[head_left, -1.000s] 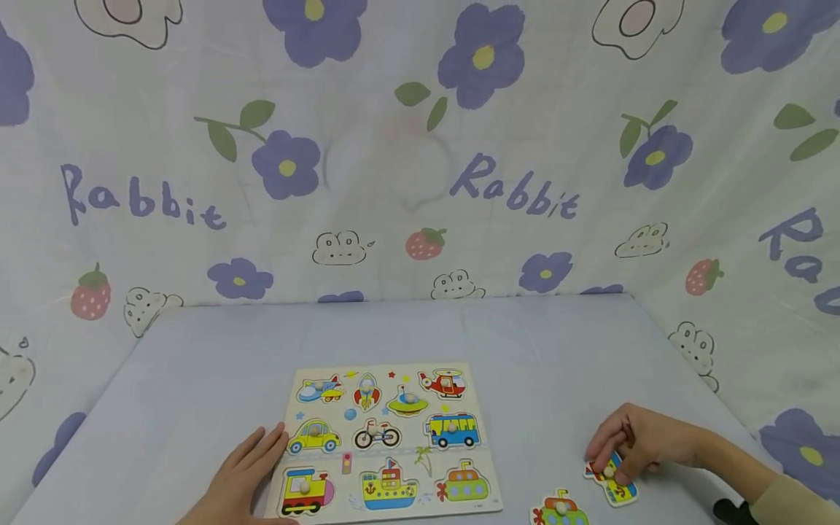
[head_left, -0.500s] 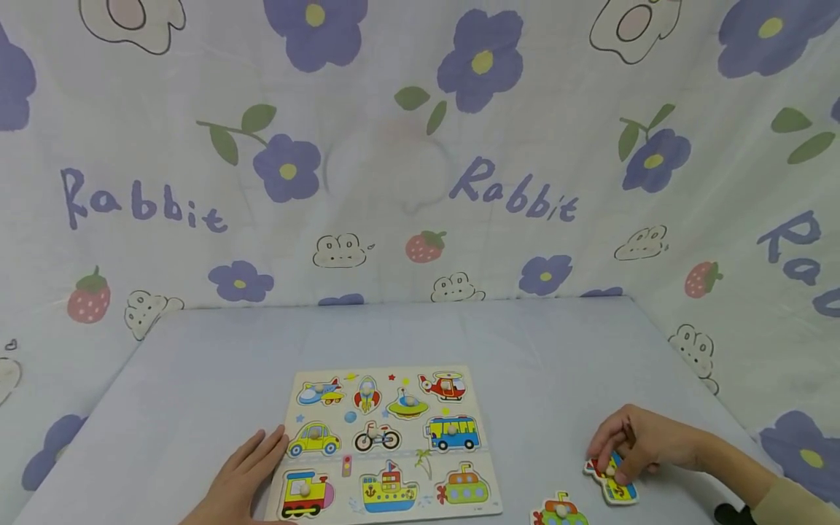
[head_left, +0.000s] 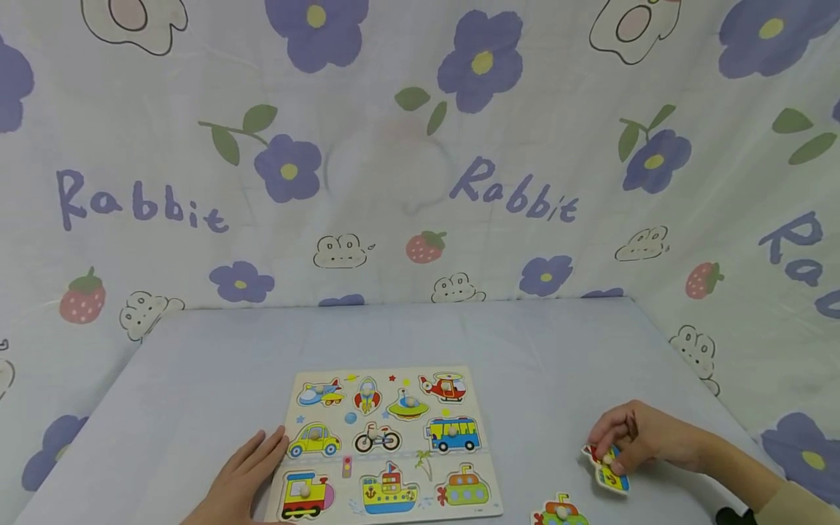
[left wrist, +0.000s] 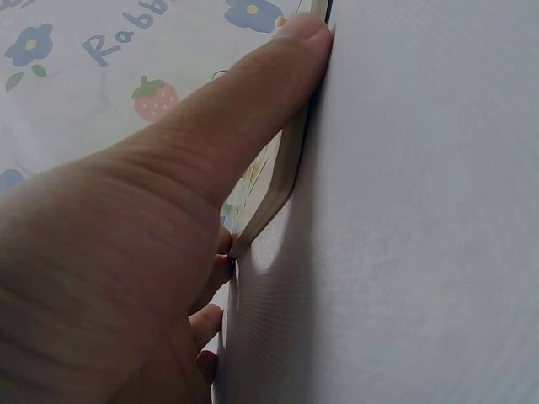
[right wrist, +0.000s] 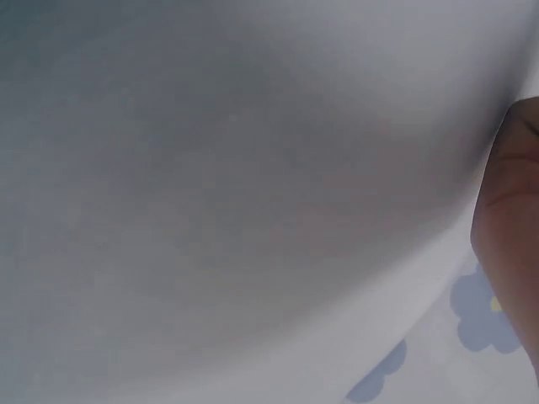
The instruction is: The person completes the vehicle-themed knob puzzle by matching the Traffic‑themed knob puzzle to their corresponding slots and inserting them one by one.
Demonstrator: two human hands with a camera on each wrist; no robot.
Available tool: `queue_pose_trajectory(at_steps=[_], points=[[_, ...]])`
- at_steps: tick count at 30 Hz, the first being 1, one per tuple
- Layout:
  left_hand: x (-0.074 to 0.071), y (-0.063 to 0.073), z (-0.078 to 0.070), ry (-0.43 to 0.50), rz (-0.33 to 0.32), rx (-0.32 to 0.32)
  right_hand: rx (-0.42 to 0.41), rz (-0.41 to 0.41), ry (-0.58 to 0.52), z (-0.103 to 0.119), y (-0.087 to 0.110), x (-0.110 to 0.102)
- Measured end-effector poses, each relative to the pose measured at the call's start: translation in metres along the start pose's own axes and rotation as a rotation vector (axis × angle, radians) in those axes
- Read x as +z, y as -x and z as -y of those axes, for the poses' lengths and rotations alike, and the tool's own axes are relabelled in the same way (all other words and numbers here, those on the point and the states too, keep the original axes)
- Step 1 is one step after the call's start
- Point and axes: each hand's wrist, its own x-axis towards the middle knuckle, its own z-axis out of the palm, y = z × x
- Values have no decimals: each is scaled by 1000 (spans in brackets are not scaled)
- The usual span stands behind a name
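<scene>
A wooden peg puzzle board [head_left: 394, 459] with vehicle pictures lies at the front middle of the table. My left hand [head_left: 239, 477] rests flat at its left side, fingers straight along the edge. In the left wrist view the thumb [left wrist: 278, 63] lies along the board's near edge. Over the table to the right, my right hand [head_left: 646, 441] pinches a ship puzzle piece [head_left: 613, 477] by its knob, and the piece is tilted. A green submarine puzzle piece [head_left: 561, 512] lies between the board and that hand, partly cut off by the frame's bottom.
Knobbed pieces such as the bus [head_left: 454, 434] and train [head_left: 307, 496] sit in the board; its ship and submarine pictures show no knobs. A black object [head_left: 731, 516] is by the right forearm. A patterned curtain [head_left: 394, 168] surrounds the pale table [head_left: 420, 332].
The ship piece has gone from lying flat to tilted in my right hand, which has shifted slightly. My left hand and the board stay in place.
</scene>
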Motion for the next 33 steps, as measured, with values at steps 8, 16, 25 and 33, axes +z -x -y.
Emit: queue_pose_trajectory(at_steps=[8,16,25,33], points=[[0,1,-2,11,9,-29,21,-224,-28,19,-8,9],[-3,1,0,3,-1,-6,65,-528,-24,37,-26,32],[-2,0,2,-2,-23,55,55,-737,40,50,-63,65],[-6,1,-4,40,42,-20,30,-807,53,63,-90,91]])
